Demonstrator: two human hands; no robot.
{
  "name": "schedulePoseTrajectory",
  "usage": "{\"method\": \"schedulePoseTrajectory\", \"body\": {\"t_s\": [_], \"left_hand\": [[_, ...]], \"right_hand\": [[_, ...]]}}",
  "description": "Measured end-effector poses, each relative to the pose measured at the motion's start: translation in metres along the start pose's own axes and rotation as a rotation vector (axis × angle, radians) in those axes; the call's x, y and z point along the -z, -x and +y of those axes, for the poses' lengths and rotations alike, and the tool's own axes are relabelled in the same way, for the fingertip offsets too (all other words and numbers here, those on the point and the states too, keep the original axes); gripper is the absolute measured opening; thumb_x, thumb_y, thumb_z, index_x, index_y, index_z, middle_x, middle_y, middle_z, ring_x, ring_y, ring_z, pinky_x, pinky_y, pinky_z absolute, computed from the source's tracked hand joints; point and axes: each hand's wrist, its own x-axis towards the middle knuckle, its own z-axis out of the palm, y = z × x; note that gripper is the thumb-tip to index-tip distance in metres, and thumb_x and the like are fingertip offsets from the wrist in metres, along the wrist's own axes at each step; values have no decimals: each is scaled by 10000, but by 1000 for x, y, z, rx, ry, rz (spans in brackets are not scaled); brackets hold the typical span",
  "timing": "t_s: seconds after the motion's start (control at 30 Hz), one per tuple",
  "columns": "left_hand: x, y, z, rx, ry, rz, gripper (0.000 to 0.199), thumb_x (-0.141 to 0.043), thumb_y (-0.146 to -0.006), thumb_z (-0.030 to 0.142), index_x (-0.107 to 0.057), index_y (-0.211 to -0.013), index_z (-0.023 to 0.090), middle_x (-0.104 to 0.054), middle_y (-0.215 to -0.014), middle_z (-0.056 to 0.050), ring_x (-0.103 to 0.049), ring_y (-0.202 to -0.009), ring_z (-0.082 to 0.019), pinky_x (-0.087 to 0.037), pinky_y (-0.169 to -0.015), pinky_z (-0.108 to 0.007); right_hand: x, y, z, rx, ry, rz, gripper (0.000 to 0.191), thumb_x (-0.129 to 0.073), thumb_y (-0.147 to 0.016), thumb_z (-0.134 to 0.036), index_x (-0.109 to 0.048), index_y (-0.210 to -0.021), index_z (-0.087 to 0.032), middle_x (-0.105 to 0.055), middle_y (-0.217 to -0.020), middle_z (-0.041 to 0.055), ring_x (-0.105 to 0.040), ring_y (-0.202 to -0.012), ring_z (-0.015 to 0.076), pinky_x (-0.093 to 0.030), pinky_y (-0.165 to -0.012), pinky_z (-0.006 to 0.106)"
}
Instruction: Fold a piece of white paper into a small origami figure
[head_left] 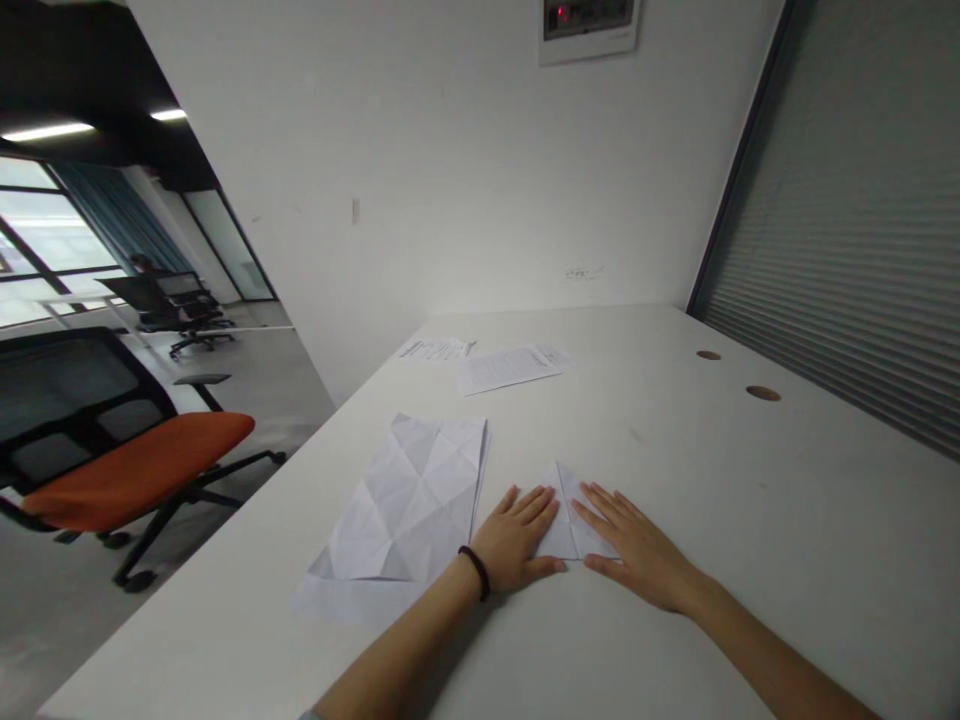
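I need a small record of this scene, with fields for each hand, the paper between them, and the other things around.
left hand: flat, fingers against the folded paper
right hand: flat, fingers on the folded paper
between hands: folded white paper, pointed end away
beside left hand: creased white sheet
farther on white desk: two printed sheets
left of desk: orange-seated office chair

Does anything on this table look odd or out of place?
The big sheet beside the left hand looks odd: crisscross creases cover it, as if it had been folded and reopened. A small folded paper lies between that hand and the right hand.
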Motion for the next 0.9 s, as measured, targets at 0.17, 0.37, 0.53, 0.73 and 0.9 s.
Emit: {"method": "schedulePoseTrajectory", "body": {"t_s": [0.17,0.37,0.53,0.73,0.9], "left_hand": [[2,1,0,59,10,15,656,-291,-850,578,-258,-1343,147,-244,-1402,-123,-205,-1296,-236,-162,-1049,-468],[0,1,-4,43,14,37,633,-324,-848,563,-289,-1330,153,-293,-1385,-108,-237,-1287,-216,-187,-1051,-444],[-3,0,-6,40,32,73,624,-377,-835,555,-316,-1317,164,-305,-1378,-110,-271,-1273,-226,-213,-1041,-440],[3,1,-15,53,89,167,327,-523,-812,445,-604,-1030,216,-594,-1133,-20,-508,-1078,-182,-362,-953,-330],[6,4,-20,118,127,197,140,-567,-800,249,-666,-896,230,-649,-1010,5,-559,-932,-161,-420,-842,-279]], "right_hand": [[-4,0,1,-13,-12,57,608,-347,-831,-549,-240,-1357,-266,-185,-1441,32,-125,-1319,201,-148,-1073,419],[-6,0,5,-9,-25,78,609,-363,-829,-541,-280,-1347,-233,-230,-1427,50,-165,-1310,210,-182,-1068,424],[-2,1,6,4,-50,150,595,-425,-803,-541,-413,-1284,-191,-356,-1371,87,-287,-1268,231,-256,-1043,432],[10,3,12,76,-90,242,365,-474,-823,-435,-613,-1073,-208,-585,-1155,85,-493,-1063,227,-406,-916,420],[15,3,13,75,-162,275,283,-509,-818,-373,-635,-1025,-228,-622,-1074,81,-532,-967,209,-437,-851,396]]}}
